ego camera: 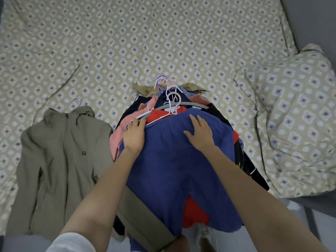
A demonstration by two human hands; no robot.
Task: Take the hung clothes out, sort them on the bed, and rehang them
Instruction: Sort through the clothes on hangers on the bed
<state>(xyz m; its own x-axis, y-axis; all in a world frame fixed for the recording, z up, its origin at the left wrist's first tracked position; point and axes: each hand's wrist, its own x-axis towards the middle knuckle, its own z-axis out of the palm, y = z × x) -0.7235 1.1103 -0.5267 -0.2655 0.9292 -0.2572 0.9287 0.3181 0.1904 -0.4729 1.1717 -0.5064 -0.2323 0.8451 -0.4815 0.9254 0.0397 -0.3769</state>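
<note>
On patterned bed (127, 42) — clothes pile (172, 157), olive jacket (60, 151).

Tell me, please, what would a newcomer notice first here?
A pile of clothes on hangers lies centred on the bed, a blue garment on top. Both hands rest on it: the left hand at its upper edge, the right hand flat. A grey-green jacket lies spread to the left.
</note>
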